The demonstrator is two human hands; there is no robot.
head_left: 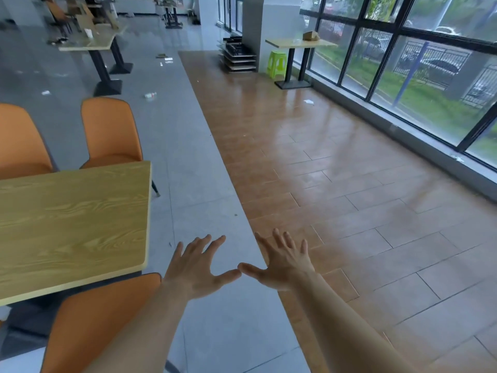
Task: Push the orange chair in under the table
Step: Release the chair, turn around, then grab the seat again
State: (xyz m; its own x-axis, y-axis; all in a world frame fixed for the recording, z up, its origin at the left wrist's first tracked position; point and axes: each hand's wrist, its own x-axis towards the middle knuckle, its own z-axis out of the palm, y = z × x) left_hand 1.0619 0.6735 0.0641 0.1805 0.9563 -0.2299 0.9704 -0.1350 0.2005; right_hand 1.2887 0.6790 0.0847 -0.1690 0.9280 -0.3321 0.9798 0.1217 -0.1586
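Beside the table (72, 222), both hands (199, 267) spread, seemingly clear of the orange chair (102, 319).

Orange chair (88, 327): smooth orange padded back w/ dark edging, upright, at bottom left, near side of the tabletop (72, 224). Its back stands just past the tabletop's near edge; seat is hidden under it, legs not visible. Tabletop: light wood-grain, rectangular, rounded corner, pale edge band. It fills the left-centre of view, over a grey tiled floor; its base can't be seen.
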